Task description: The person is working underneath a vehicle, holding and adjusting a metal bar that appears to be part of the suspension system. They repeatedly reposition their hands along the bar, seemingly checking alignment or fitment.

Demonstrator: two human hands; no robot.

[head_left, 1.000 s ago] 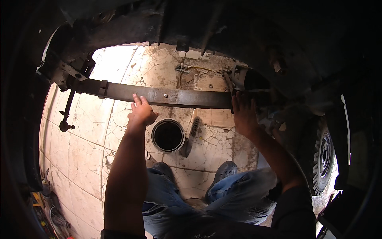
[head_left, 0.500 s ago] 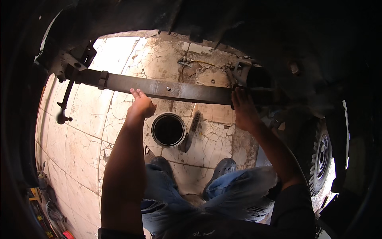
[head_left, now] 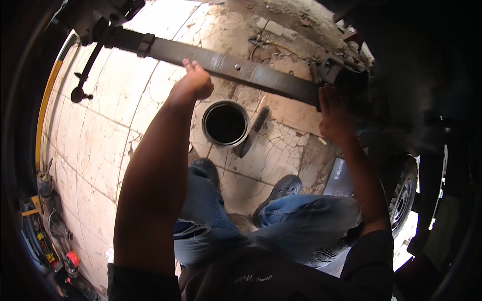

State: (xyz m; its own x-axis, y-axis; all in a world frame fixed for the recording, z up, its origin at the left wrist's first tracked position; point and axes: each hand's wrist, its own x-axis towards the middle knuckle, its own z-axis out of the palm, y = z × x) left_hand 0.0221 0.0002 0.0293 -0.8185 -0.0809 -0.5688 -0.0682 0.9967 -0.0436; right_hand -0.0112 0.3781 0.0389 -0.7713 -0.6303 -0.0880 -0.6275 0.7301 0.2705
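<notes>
A long flat steel bar (head_left: 266, 78), like a leaf spring, crosses the upper view beneath the vehicle, with a clamp (head_left: 146, 45) toward its left. My left hand (head_left: 193, 80) touches its near edge left of the central bolt, two fingers stretched out and the others partly hidden. My right hand (head_left: 335, 113) is at the bar's shadowed right end, fingers extended against it. Below the bar stands a round container (head_left: 206, 113) with a dark inside, beside a dark brush (head_left: 259, 120). A rod with a ball joint (head_left: 80, 93) hangs at the bar's left.
My feet (head_left: 283, 193) are on cracked floor tiles (head_left: 90, 150), with cardboard (head_left: 286, 113) under the bar's right half. Dark vehicle structure (head_left: 411, 75) surrounds the top and right, with a wheel (head_left: 401, 195) at right. Metal parts and tools (head_left: 57, 226) lie at lower left.
The view has tilted and shifted, so the bar now sits higher and slopes down to the right. Both hands appear higher and further right, still against the bar.
</notes>
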